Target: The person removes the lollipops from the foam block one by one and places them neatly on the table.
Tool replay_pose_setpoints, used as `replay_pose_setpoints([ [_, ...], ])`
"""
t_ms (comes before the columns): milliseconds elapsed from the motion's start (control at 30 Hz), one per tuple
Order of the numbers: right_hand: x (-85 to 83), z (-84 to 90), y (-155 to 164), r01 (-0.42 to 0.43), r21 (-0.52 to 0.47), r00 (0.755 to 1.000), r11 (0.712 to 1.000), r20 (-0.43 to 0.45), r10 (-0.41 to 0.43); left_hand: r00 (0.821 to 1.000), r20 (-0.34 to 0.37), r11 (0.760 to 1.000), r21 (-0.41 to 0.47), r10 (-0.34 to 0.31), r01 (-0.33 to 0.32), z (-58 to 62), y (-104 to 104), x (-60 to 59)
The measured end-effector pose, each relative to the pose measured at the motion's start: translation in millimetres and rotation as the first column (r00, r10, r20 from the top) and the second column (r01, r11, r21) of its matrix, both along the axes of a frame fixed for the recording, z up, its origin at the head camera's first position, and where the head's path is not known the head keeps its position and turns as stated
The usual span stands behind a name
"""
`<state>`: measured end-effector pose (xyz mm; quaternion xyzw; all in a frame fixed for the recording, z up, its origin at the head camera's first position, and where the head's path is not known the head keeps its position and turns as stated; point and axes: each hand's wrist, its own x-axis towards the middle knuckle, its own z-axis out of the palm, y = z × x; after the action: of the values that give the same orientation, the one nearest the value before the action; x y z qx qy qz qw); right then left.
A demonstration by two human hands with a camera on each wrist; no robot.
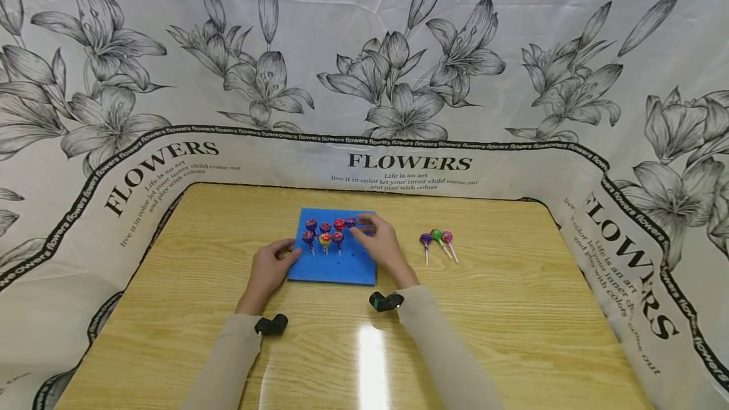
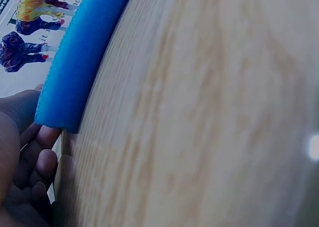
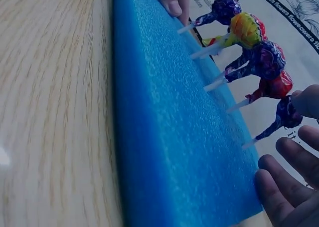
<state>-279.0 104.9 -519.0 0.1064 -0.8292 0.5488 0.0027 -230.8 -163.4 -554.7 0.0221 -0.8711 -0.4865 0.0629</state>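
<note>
Between both hands, lollipop-studded foam block (image 1: 336,258).

- A light wooden table (image 1: 512,334) with rounded corners and a glossy top.
- A white cloth (image 1: 364,49) printed with black lilies and the word "FLOWERS", standing around the table on three sides.
- Three loose lollipops (image 1: 436,239), purple, green and pink, lying together on the table.

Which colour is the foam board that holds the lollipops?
Blue; the foam board shows best in the right wrist view.
</note>
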Motion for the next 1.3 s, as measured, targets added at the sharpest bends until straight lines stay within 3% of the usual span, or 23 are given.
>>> replay_pose_setpoints([
  [767, -3.5, 3.3, -10, 0.031, 0.072, 0.998, 0.997, -0.063, -0.027, 1.000, -0.025, 1.000, 0.000, 0.001, -0.001, -1.3, 0, 0.4],
  [1067, -5.0, 16.6, -4, 0.046, 0.021, 0.995, 0.999, -0.084, -0.044, 1.000, -0.013, 1.000, 0.003, 0.000, 0.001, -0.4, 1, 0.8],
  [1300, -4.4, 31.8, 18, 0.065, 0.017, 0.995, 0.998, -0.072, -0.063, 1.000, -0.015, 1.000, -0.004, 0.001, -0.001, -0.4, 0, 0.4],
])
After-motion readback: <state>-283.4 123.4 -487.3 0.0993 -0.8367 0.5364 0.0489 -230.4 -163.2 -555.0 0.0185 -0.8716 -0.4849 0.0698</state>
